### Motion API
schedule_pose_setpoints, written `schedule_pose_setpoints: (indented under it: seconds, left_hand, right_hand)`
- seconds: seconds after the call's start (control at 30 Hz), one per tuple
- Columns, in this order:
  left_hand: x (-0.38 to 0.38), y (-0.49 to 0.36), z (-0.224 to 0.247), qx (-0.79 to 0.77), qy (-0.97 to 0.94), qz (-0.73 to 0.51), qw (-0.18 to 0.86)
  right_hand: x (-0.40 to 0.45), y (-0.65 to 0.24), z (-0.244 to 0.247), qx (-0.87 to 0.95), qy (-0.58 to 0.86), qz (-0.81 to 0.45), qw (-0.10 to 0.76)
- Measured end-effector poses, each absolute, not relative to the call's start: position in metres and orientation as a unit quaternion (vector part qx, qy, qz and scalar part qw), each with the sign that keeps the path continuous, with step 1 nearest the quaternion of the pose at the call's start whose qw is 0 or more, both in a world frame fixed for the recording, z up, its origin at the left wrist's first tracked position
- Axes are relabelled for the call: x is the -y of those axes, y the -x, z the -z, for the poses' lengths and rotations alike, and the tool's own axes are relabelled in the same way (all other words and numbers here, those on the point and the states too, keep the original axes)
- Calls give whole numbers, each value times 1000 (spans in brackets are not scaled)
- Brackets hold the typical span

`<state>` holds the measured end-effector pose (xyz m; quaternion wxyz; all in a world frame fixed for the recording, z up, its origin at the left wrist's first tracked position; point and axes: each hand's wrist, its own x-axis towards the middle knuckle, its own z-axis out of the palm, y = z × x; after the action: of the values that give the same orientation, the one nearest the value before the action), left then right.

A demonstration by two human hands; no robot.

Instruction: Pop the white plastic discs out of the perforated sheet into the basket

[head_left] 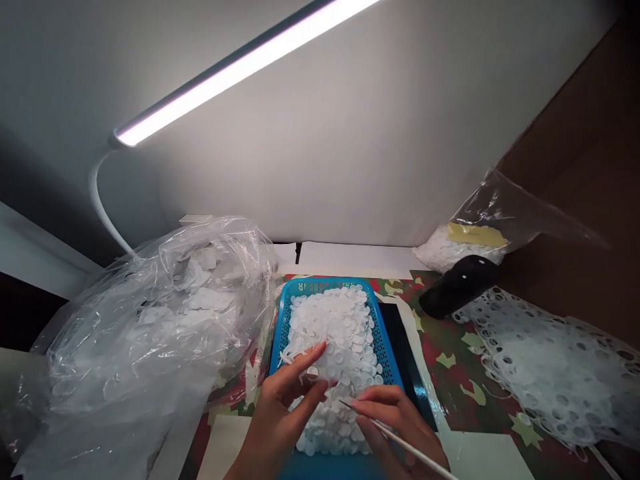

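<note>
A blue perforated basket point(389, 360) stands in the middle, heaped with small white translucent discs point(333, 320). Over its left part is my left hand point(287, 400), thumb and forefinger curved round a small translucent piece point(313, 373) with a round hole. My right hand point(397, 427), over the near right of the basket, pinches a thin tool point(415, 451) with a white shaft and a fine dark tip. That tip points left toward my left hand, above the discs.
Large clear plastic bag point(215, 333) with white pieces at left; lamp point(240, 77) overhead. At right: black object point(460, 285), tied bag point(435, 250) of white pieces with a yellow label, and a pile of punched translucent sheets point(555, 367). A dark flat item point(417, 387) lies beside the basket.
</note>
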<state>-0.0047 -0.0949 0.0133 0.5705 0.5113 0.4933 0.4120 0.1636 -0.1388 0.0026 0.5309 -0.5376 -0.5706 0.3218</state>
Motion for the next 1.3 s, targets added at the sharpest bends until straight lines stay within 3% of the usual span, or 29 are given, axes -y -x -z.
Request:
schedule_pose_setpoints:
  seconds: [0.43,0.73,0.83,1.03,1.13,1.3]
  left_hand:
    - [101,0,-1,-468,-527,-414,576]
    - [103,3,7,-437,-615,-382,535]
    - [103,3,5,-436,-605,-384,544]
    - [100,-1,-3,-453,-551,-405,572]
    - [99,4,-3,-476,-604,-398,500]
    - [98,19,-5,-463,-753,-432,178]
  right_hand:
    - [126,-160,1,606,527,-316,505]
    - [117,-165,-1,661,517,-356,411]
    - [114,-163,-1,651,520,-359,420]
    - [114,-162,1,502,551,-494,448]
    - [114,-164,-1,433,557,-540,459]
    - [114,-164,-4,394,558,-555,475]
